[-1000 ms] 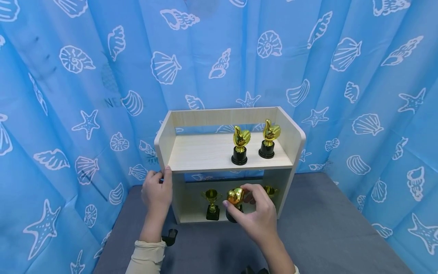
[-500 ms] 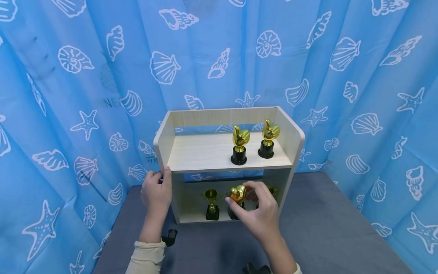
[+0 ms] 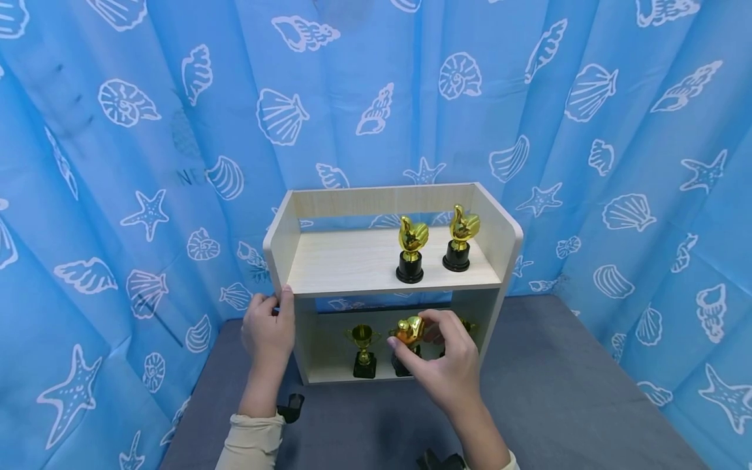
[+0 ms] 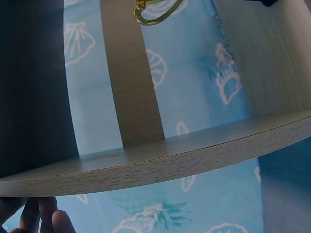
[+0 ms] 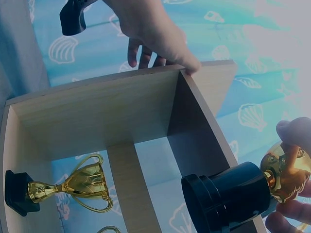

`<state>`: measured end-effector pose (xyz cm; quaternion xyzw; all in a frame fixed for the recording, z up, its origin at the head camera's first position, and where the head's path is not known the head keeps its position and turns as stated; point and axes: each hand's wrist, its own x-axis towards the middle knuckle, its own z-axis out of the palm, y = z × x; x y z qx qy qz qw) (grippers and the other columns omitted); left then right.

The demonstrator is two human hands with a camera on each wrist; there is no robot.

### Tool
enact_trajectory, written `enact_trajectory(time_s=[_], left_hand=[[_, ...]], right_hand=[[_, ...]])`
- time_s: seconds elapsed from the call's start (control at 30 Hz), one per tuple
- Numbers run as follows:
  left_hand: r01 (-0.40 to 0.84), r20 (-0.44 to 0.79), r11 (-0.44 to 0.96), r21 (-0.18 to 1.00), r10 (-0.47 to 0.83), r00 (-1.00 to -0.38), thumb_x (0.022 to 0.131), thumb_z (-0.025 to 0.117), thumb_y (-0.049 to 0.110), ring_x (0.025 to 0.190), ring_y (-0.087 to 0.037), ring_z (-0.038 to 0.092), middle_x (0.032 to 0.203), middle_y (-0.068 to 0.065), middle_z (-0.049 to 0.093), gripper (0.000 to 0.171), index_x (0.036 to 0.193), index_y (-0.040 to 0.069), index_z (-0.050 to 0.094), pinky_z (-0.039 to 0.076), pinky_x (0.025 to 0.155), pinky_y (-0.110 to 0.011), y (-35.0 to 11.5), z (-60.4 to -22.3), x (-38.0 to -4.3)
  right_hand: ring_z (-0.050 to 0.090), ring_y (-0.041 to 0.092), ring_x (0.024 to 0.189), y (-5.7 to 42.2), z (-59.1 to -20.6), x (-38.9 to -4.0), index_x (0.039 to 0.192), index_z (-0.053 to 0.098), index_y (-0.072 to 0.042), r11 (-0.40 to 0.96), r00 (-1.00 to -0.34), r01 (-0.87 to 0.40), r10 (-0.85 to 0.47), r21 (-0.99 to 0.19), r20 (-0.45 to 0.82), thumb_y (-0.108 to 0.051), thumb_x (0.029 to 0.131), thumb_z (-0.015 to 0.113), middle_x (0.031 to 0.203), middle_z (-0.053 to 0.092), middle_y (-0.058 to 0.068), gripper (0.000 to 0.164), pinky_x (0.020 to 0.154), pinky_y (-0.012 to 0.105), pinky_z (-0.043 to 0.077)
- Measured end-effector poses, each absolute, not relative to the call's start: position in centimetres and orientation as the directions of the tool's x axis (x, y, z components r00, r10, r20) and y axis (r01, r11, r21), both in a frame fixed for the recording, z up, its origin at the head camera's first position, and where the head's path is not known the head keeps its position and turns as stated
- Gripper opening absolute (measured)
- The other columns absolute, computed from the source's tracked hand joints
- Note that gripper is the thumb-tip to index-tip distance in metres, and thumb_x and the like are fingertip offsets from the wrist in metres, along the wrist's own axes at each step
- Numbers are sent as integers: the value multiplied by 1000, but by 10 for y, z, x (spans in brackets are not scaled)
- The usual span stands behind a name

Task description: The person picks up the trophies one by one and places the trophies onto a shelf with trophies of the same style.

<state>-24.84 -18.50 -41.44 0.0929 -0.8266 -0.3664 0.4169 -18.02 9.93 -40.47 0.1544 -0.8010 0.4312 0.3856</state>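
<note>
My right hand (image 3: 446, 365) holds a gold thumbs-up trophy (image 3: 409, 331) by its shiny top, between thumb and fingers, in front of the lower shelf. In the right wrist view its round black base (image 5: 233, 194) is tilted sideways in the picture. My left hand (image 3: 270, 326) grips the left side panel of a pale wooden shelf (image 3: 341, 261), thumb side at the front edge, other fingers (image 4: 60, 221) on the outer face. Two more thumbs-up trophies (image 3: 410, 251) (image 3: 460, 240) stand upright on the upper shelf, toward the right.
On the lower level stands a gold trophy cup (image 3: 364, 346) with a square black base. Another cup (image 3: 468, 325) is partly hidden behind my right hand. The shelf rests on a grey-covered table (image 3: 564, 385), with a blue shell-patterned curtain (image 3: 364, 65) behind and at the sides.
My right hand and the held trophy have shifted slightly right over the second, then nearly stopped. My left hand stays on the side panel.
</note>
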Motion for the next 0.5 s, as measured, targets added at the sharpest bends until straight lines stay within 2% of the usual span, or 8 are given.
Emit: enact_trajectory(time_s=[0.3,0.5], left_hand=[[149,613,715,683,-451,-648,108,54,52,66,-28,56,78,-11,54,62,74,3,74,37,55,-34,-185,-413,-248],[156,622,717,680,-451,-640,107,55,51,64,-28,54,77,-11,53,62,73,3,74,37,54,-34,-186,-414,-249]], right_hand=[[65,13,80,100,-403,-182,114,71,-14,581,-654,-580,85,-571,752,-29,76,97,103,69,-4,49,67,28,57],[65,13,79,100,-403,-183,114,71,-13,580,-650,-582,90,-570,754,-28,75,98,101,68,-4,49,67,26,56]])
